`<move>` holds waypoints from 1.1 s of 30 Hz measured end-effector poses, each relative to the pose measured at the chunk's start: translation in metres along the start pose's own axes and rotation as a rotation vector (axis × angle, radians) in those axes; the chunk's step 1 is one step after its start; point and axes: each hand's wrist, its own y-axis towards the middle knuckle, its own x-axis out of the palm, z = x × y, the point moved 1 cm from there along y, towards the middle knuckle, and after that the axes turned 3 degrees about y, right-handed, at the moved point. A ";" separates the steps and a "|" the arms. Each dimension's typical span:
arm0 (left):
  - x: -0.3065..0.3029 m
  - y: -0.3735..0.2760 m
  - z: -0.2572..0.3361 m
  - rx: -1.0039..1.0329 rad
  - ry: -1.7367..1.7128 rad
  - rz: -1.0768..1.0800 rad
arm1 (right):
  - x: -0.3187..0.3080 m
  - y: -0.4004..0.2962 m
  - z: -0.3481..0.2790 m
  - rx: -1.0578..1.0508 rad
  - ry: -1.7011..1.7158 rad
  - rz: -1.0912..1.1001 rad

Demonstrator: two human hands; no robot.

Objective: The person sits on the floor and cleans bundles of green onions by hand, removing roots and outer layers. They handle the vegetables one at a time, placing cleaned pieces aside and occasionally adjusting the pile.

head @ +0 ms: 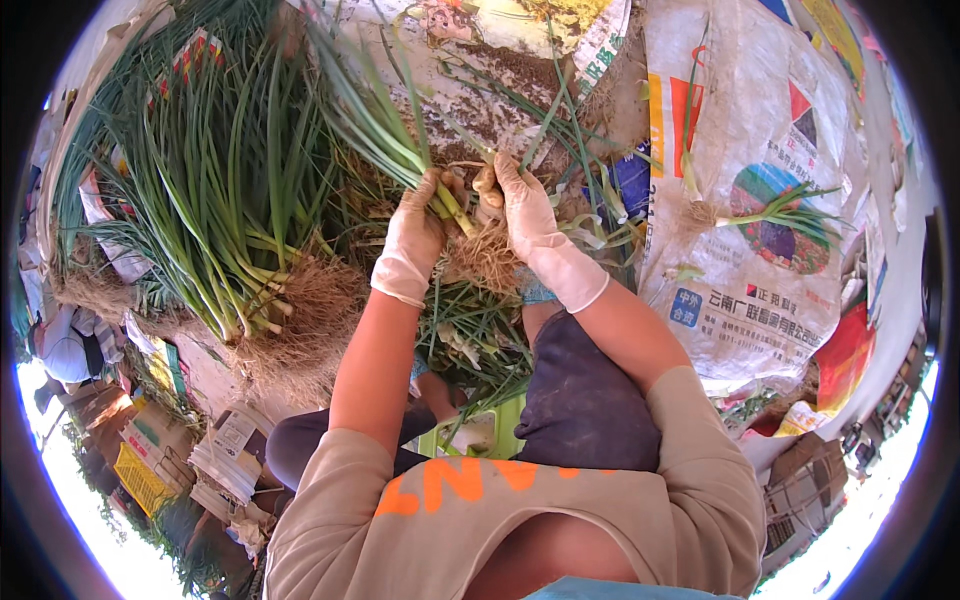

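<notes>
My left hand (415,232), in a pale thin glove, is closed around the lower stalks of a bunch of green onions (382,142); their leaves point up and left, and their shaggy roots (486,259) hang between my hands. Close on the right, my right hand (525,202), gloved too, has its thumb and fingers together at the bunch's base, beside a knobbly yellowish piece (486,180). Whether it grips a stalk or leaf is hard to tell. A large heap of green onions (217,187) with brown roots lies to the left.
Right of my hands, a white woven sack (750,300) bears a small green onion (780,214). Loose leaves (480,330) lie between my legs, above a light green plastic stool (495,431). At lower left stand stacked cartons (232,450) and a yellow crate (142,480).
</notes>
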 end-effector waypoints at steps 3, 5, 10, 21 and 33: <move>-0.009 0.012 0.020 0.100 -0.160 0.106 | 0.009 -0.022 -0.015 0.047 -0.113 0.137; -0.018 0.011 0.043 0.185 -0.262 0.139 | -0.015 -0.044 -0.036 0.261 0.031 -0.011; -0.005 -0.002 0.072 0.332 0.111 0.243 | -0.073 -0.055 -0.051 -0.369 -1.588 0.293; 0.006 -0.009 0.005 0.023 0.124 0.053 | -0.013 -0.013 0.021 -0.018 -0.869 -0.141; 0.001 -0.001 -0.012 0.055 0.092 0.072 | 0.015 -0.002 -0.003 -0.666 -1.473 -0.083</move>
